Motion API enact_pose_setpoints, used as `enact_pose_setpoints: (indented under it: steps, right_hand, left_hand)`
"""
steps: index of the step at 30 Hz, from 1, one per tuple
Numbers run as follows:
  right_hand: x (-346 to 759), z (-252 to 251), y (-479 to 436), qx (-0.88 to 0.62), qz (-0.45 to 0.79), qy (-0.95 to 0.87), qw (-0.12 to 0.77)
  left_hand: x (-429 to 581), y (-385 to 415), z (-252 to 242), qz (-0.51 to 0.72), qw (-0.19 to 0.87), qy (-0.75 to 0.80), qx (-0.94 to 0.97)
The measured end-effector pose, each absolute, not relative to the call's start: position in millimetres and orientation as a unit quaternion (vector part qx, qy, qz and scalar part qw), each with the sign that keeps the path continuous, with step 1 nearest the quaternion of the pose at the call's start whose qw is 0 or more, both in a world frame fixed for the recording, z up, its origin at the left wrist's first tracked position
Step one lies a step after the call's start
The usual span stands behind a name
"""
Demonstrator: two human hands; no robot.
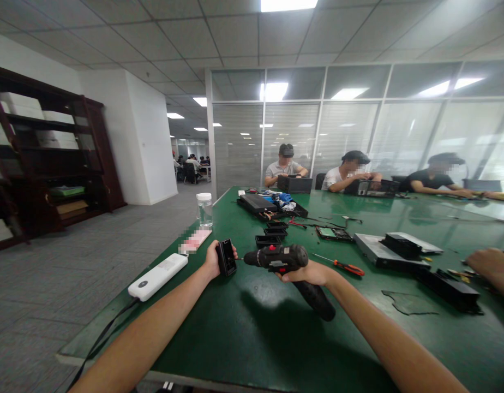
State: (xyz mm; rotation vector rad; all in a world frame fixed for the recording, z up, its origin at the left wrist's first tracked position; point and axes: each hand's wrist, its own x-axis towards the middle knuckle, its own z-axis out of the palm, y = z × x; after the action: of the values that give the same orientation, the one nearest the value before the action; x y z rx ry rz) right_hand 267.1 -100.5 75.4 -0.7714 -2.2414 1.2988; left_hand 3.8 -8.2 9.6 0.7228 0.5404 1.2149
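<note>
My left hand [213,260] is closed round a small black rectangular box-like part [227,257], held upright just above the green table [186,338]. In my right hand [307,272] is a black cordless drill [282,257] with red buttons, gripped at its handle. The drill points left, and its bit reaches to the side of the black part; whether the two touch I cannot tell. Several similar black parts [271,240] lie in a row behind the drill. An orange-handled screwdriver [348,267] rests to the right of my right hand.
A white power bank [159,277] with a strap, and a clear jar [204,209], stand along the left edge. Farther back lies a black case with cables [258,204]. Silver and black casings [387,251] are at right, near another person's hand [491,267]. Several people sit opposite.
</note>
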Motion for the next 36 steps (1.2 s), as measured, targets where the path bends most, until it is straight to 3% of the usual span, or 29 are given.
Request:
enact_pose_setpoints:
  steps: [36]
  right_hand:
    - [267.6, 72.7, -98.6, -0.270, 0.472, -0.810, 0.220]
  left_hand:
    - [0.6, -2.1, 3.7, 0.544, 0.724, 0.228, 0.357]
